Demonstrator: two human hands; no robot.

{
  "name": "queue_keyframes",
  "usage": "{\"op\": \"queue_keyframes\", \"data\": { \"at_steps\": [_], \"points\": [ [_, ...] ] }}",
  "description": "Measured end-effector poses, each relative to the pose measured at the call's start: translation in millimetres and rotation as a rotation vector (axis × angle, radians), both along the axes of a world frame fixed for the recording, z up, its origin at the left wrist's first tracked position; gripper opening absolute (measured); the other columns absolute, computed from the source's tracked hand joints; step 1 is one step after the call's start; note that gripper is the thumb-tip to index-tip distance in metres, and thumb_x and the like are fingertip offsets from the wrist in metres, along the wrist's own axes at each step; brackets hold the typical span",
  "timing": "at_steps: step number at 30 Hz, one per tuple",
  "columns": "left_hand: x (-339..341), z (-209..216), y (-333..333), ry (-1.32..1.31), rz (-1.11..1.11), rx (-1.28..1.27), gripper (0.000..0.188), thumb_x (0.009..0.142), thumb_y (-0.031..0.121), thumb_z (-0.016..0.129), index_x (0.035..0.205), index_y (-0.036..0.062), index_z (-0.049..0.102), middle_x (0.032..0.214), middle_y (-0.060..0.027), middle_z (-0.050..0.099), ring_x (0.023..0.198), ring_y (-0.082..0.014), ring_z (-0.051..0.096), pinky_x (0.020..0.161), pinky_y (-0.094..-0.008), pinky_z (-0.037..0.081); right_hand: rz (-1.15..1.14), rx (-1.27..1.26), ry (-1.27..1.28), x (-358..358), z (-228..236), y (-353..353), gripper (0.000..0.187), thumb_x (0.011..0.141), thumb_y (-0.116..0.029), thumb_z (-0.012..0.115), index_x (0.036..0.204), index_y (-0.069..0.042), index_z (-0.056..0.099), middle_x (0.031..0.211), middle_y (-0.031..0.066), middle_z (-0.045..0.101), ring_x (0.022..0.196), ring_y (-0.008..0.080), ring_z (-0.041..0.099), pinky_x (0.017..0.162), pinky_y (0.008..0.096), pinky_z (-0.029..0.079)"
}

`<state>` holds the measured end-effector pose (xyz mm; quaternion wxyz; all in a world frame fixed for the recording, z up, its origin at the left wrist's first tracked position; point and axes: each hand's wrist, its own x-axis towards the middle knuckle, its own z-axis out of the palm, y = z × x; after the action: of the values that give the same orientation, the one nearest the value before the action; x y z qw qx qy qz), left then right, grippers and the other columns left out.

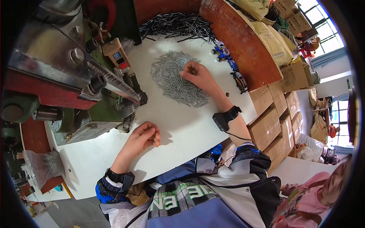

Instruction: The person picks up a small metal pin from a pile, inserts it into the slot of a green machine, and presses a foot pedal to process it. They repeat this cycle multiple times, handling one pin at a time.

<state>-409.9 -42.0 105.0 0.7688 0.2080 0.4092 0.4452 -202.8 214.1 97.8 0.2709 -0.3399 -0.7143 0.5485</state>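
A wide pile of short grey metal pins (167, 79) lies on the white tabletop (182, 131). Over the pile's right side is my right hand (198, 77), its fingers curled and thumb drawn in. What it pinches, if anything, is too small to make out. My left hand (142, 138) is nearer me, by the table's front and right of the machine's lower part. Its fingers are bent in toward the thumb, and their grip hides whatever may be inside. A green and red metal machine (89, 127) with large bolts stands at the left, close to my left hand.
Thin black rods (176, 26) are heaped at the back against a reddish-brown board (243, 41). Small toy cars (240, 82) stand along that board. Cardboard boxes (268, 129) are stacked to the right. A clear plastic bag (45, 167) sits at far left; a person in pink (304, 201) is at lower right.
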Motion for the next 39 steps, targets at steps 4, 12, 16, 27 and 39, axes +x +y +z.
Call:
{"op": "queue_keyframes", "data": {
  "at_steps": [4, 12, 16, 27, 39],
  "points": [
    [-0.5, 0.5, -0.3, 0.008, 0.004, -0.003, 0.015, 0.100, 0.013, 0.042, 0.106, 0.0016, 0.051, 0.090, -0.0074, 0.060, 0.079, -0.0164, 0.060, 0.074, -0.0294, 0.050, 0.005, 0.003, 0.025, -2.2, -1.3, 0.4, 0.022, 0.086, -0.019, 0.071, 0.084, -0.007, 0.052, 0.077, -0.0072, 0.049, 0.069, 0.0015, 0.042, 0.063, 0.0188, 0.037],
    [3.4, 5.5, 0.8, 0.036, 0.013, -0.016, 0.014, 0.100, 0.013, 0.043, 0.103, 0.0021, 0.050, 0.086, -0.0070, 0.059, 0.074, -0.0159, 0.058, 0.070, -0.0283, 0.050, -0.010, 0.023, 0.025, -1.1, -3.2, -1.3, 0.022, 0.086, -0.019, 0.071, 0.085, -0.007, 0.054, 0.077, -0.0074, 0.050, 0.069, 0.0011, 0.044, 0.061, 0.0185, 0.038],
    [1.8, 3.5, -1.2, 0.033, 0.010, -0.008, 0.013, 0.100, 0.013, 0.043, 0.103, 0.0023, 0.051, 0.087, -0.0071, 0.060, 0.074, -0.0160, 0.059, 0.070, -0.0282, 0.050, 0.000, 0.067, 0.028, -0.3, -4.9, -1.1, 0.021, 0.085, -0.020, 0.072, 0.087, -0.007, 0.055, 0.078, -0.0073, 0.051, 0.069, 0.0009, 0.044, 0.060, 0.0185, 0.038],
    [4.1, 6.1, 2.6, 0.048, 0.025, -0.016, 0.013, 0.100, 0.012, 0.042, 0.103, 0.0023, 0.051, 0.086, -0.0077, 0.060, 0.073, -0.0171, 0.059, 0.069, -0.0284, 0.050, 0.010, 0.023, 0.036, 0.2, -2.4, 0.7, 0.022, 0.085, -0.021, 0.072, 0.088, -0.006, 0.056, 0.077, -0.0072, 0.052, 0.067, 0.0012, 0.045, 0.059, 0.0188, 0.039],
    [2.3, 2.9, -2.1, 0.029, -0.003, 0.027, 0.014, 0.100, 0.013, 0.044, 0.105, 0.0034, 0.052, 0.090, -0.0066, 0.061, 0.078, -0.0159, 0.061, 0.073, -0.0283, 0.050, -0.002, 0.077, -0.005, 1.2, -2.0, -2.0, 0.020, 0.086, -0.019, 0.071, 0.088, -0.005, 0.058, 0.076, -0.0060, 0.055, 0.066, 0.0013, 0.046, 0.059, 0.0190, 0.040]
  ]
}}
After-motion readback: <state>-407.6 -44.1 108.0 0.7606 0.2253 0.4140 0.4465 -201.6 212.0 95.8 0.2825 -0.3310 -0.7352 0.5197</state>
